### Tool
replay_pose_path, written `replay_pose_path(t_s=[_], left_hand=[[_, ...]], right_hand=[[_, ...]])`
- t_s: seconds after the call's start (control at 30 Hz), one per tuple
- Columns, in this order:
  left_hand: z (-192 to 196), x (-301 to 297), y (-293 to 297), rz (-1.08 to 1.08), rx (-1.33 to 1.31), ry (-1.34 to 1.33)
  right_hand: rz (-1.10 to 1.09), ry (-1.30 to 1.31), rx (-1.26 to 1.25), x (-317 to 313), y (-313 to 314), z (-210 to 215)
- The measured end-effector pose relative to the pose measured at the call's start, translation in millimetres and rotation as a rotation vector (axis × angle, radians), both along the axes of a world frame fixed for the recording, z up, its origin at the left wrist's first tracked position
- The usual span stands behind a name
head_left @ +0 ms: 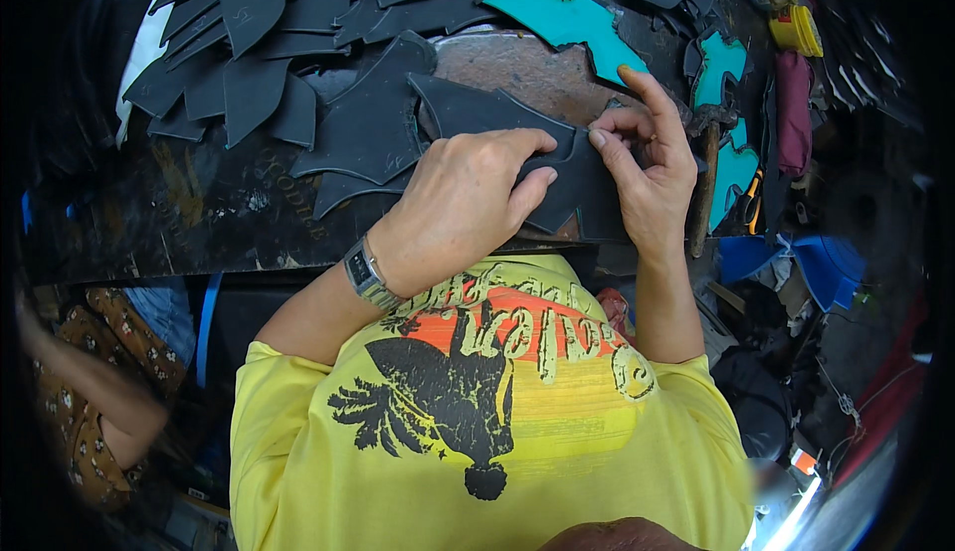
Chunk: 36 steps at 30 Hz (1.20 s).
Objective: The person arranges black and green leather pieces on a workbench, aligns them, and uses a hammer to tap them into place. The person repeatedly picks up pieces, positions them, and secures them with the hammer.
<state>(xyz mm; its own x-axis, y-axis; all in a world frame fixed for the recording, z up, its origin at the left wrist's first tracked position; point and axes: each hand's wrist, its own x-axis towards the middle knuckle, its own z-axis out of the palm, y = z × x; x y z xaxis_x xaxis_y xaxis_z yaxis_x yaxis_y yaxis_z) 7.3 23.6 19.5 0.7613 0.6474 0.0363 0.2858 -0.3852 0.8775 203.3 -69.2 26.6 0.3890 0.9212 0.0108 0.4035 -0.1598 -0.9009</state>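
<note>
A black cut-out shoe-upper-like piece (497,113) with curved edges lies before me, its near part bent up between my hands. My left hand (468,183), a watch on its wrist, comes over it from the left; thumb and forefinger grip the piece, while the other fingers are hidden. My right hand (652,153) pinches the piece's right edge between thumb and fingertips, the forefinger raised. Beneath and beyond the piece is a worn brownish slab (517,66). Another black piece (373,118) lies just left of it.
Overlapping black cut-outs (254,14) cover the table's far left. Teal cut-outs (572,24) lie beyond and right. A wooden-handled hammer (707,178) and orange-handled scissors (754,203) are right of my hand. Further right are a yellow container (796,31) and a maroon bundle (793,113). Another person's arm (95,377) shows left.
</note>
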Motion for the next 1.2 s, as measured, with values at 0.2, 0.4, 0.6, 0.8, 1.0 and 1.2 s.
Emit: replay_pose_path(t_s=[0.2,0.4,0.6,0.8,1.0,1.2], left_hand=[[-1,0,-1,-0.002,-0.023,-0.011],[-1,-1,-1,-0.006,-0.022,-0.012],[-1,0,-1,-0.001,-0.021,-0.018],[0,-1,0,-0.014,-0.024,-0.015],[2,-2,0,-0.021,-0.011,-0.006],[3,-4,-5,-0.026,0.018,-0.011]], right_hand=[[0.01,-0.086,0.011,-5,1,-1],[-0.007,-0.088,0.02,-9,0,-1],[0.002,-0.234,0.084,-14,2,-4],[0.057,-0.538,0.131,-16,8,-6],[0.106,-0.513,0.177,-18,6,-1],[0.126,-0.163,-0.033,-11,-4,11]])
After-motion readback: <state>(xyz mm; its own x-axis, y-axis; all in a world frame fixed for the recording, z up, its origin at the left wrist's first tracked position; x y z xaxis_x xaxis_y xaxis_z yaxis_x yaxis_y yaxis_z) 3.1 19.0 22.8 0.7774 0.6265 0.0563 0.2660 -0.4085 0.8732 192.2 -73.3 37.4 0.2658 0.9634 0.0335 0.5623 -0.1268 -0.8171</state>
